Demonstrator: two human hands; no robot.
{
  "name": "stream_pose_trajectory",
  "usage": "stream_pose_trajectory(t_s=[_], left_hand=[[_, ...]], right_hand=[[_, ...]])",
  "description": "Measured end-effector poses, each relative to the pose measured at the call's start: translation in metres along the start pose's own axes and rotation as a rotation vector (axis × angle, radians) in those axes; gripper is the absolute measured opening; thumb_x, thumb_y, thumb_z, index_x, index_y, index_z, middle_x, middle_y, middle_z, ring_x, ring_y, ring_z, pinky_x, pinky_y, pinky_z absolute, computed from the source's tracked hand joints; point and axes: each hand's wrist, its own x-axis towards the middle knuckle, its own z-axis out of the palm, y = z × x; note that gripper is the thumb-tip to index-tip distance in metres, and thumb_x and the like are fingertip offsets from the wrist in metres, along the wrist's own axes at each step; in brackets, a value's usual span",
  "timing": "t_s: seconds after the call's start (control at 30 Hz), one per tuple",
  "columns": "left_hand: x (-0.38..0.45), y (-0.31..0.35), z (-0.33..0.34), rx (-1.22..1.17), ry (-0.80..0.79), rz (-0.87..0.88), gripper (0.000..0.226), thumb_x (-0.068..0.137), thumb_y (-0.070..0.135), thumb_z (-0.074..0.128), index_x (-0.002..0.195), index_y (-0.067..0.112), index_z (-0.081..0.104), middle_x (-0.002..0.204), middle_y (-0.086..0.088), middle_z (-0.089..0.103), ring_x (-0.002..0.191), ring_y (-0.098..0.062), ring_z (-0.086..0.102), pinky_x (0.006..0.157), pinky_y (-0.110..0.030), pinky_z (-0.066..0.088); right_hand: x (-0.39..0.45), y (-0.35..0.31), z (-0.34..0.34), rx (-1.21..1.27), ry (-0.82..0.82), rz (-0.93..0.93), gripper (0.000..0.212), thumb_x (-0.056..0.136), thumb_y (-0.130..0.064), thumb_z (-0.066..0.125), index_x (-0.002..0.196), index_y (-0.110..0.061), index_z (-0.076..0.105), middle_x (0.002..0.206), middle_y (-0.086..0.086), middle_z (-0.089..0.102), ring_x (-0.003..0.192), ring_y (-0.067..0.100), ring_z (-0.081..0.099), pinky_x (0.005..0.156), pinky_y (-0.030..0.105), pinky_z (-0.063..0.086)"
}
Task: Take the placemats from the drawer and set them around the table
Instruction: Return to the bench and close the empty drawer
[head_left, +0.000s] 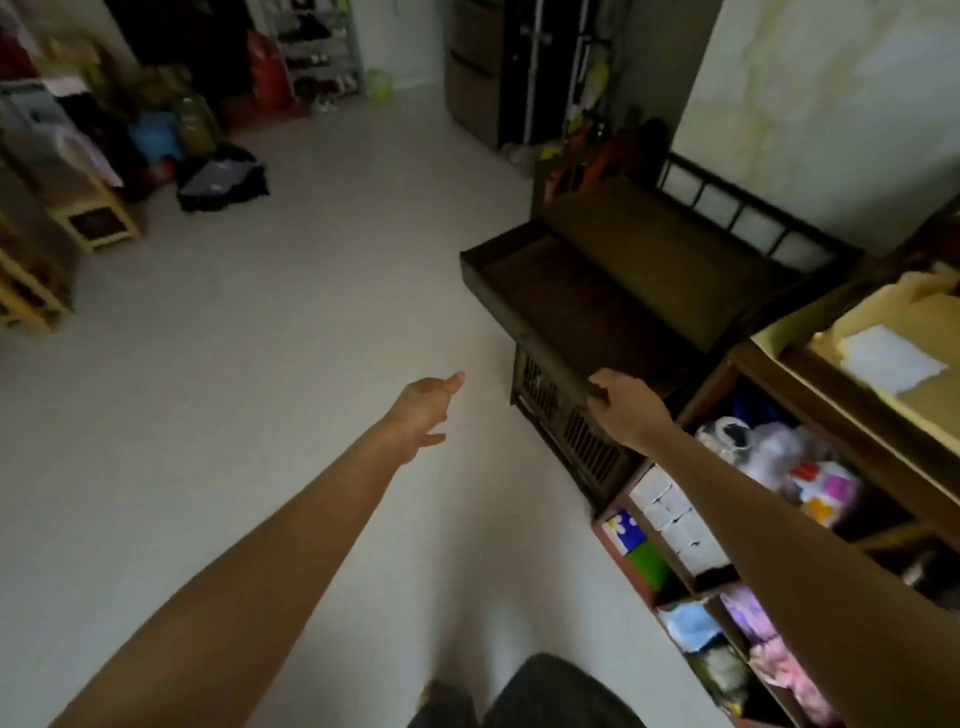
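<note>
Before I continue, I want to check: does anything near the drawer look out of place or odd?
Nothing looks damaged or spilled. The drawer stands pulled out, the right hand gripping its front edge; the left hand hangs free.

Pale grey floor (291, 322) across room. Open wooden shelf unit (675, 566) near right, stuffed with white boxes (675, 525) and pink cloth (779, 660). Yellow wooden stool (98, 218) far left, black bag (223, 182) beside it. Green bucket (378, 83) far back.

The room was dim, with soft light falling on the pale floor (270, 322) and on the wall (831, 104) at the right. The far corners stayed dark. The whole picture was slightly blurred, more at the shelves (727, 597), and straight lines bent near the edges.
</note>
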Motion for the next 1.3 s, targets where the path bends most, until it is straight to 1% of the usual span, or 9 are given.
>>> stream_pose_trajectory(t_s=[0.2, 0.3, 0.4, 0.53, 0.8, 0.93, 1.07, 1.2, 1.3], left_hand=[[0.113, 0.053, 0.018, -0.237, -0.118, -0.187, 0.069, 0.093, 0.053, 0.051, 0.145, 0.009, 0.036, 0.145, -0.014, 0.042, 0.129, -0.033, 0.045, 0.103, -0.049, 0.044], [0.170, 0.066, 0.032, -0.294, -0.144, -0.255, 0.069, 0.094, 0.053, 0.048, 0.147, 0.011, 0.033, 0.146, -0.015, 0.039, 0.131, -0.035, 0.042, 0.104, -0.052, 0.041], [0.214, 0.079, 0.043, -0.294, -0.156, -0.325, 0.068, 0.095, 0.052, 0.046, 0.148, 0.012, 0.030, 0.147, -0.016, 0.037, 0.130, -0.037, 0.041, 0.101, -0.052, 0.041], [0.268, 0.100, 0.060, -0.267, -0.203, -0.344, 0.073, 0.092, 0.052, 0.053, 0.149, 0.013, 0.027, 0.147, -0.017, 0.035, 0.130, -0.038, 0.040, 0.102, -0.054, 0.042], [0.358, 0.125, 0.073, -0.130, -0.315, -0.453, 0.060, 0.094, 0.029, 0.058, 0.145, 0.019, 0.030, 0.138, -0.019, 0.033, 0.129, -0.046, 0.039, 0.099, -0.057, 0.045], [0.393, 0.137, 0.068, -0.051, -0.420, -0.513, 0.031, 0.093, 0.005, 0.053, 0.123, 0.007, 0.045, 0.134, -0.022, 0.040, 0.111, -0.039, 0.049, 0.098, -0.053, 0.047], [0.405, 0.145, 0.075, -0.022, -0.448, -0.574, 0.017, 0.092, -0.008, 0.040, 0.104, 0.001, 0.050, 0.120, -0.021, 0.047, 0.107, -0.034, 0.047, 0.101, -0.054, 0.043], [0.410, 0.151, 0.082, 0.054, -0.428, -0.591, 0.041, 0.091, -0.005, 0.045, 0.132, -0.004, 0.044, 0.125, -0.023, 0.048, 0.112, -0.035, 0.050, 0.092, -0.051, 0.047], [0.414, 0.163, 0.088, 0.077, -0.441, -0.591, 0.044, 0.091, -0.005, 0.048, 0.135, -0.002, 0.042, 0.133, -0.022, 0.047, 0.123, -0.037, 0.048, 0.094, -0.051, 0.047]], right_hand=[[0.063, 0.002, 0.041, 0.249, 0.001, 0.297, 0.026, 0.097, -0.022, 0.045, 0.113, -0.006, 0.059, 0.108, 0.016, 0.066, 0.096, 0.032, 0.064, 0.079, 0.037, 0.051], [0.097, -0.007, 0.076, 0.783, -0.018, 0.543, 0.022, 0.097, -0.021, 0.051, 0.099, -0.004, 0.063, 0.102, 0.021, 0.065, 0.090, 0.030, 0.063, 0.076, 0.035, 0.048], [0.124, -0.016, 0.091, 1.451, 0.018, 0.862, 0.034, 0.097, -0.036, 0.050, 0.117, -0.009, 0.051, 0.114, 0.016, 0.059, 0.102, 0.029, 0.062, 0.083, 0.037, 0.051], [0.169, -0.016, 0.095, 1.867, 0.162, 1.088, 0.065, 0.091, -0.054, 0.051, 0.139, -0.013, 0.037, 0.134, 0.017, 0.051, 0.114, 0.037, 0.057, 0.096, 0.047, 0.050], [0.235, -0.032, 0.119, 2.113, 0.651, 1.262, 0.050, 0.098, -0.036, 0.048, 0.136, -0.004, 0.043, 0.116, 0.024, 0.059, 0.089, 0.035, 0.065, 0.081, 0.043, 0.053], [0.256, -0.038, 0.115, 2.123, 0.931, 1.316, 0.045, 0.100, -0.029, 0.043, 0.135, -0.003, 0.039, 0.126, 0.029, 0.053, 0.092, 0.041, 0.061, 0.082, 0.050, 0.052], [0.263, -0.040, 0.108, 2.056, 0.998, 1.421, 0.039, 0.099, -0.025, 0.045, 0.130, -0.002, 0.041, 0.115, 0.029, 0.055, 0.100, 0.047, 0.060, 0.084, 0.055, 0.053], [0.266, -0.043, 0.094, 2.003, 1.002, 1.487, 0.033, 0.097, -0.019, 0.049, 0.125, -0.002, 0.045, 0.115, 0.027, 0.056, 0.100, 0.049, 0.060, 0.076, 0.055, 0.055], [0.272, -0.044, 0.084, 1.989, 1.002, 1.486, 0.031, 0.097, -0.016, 0.049, 0.124, -0.003, 0.045, 0.117, 0.026, 0.052, 0.096, 0.049, 0.058, 0.069, 0.055, 0.054]])
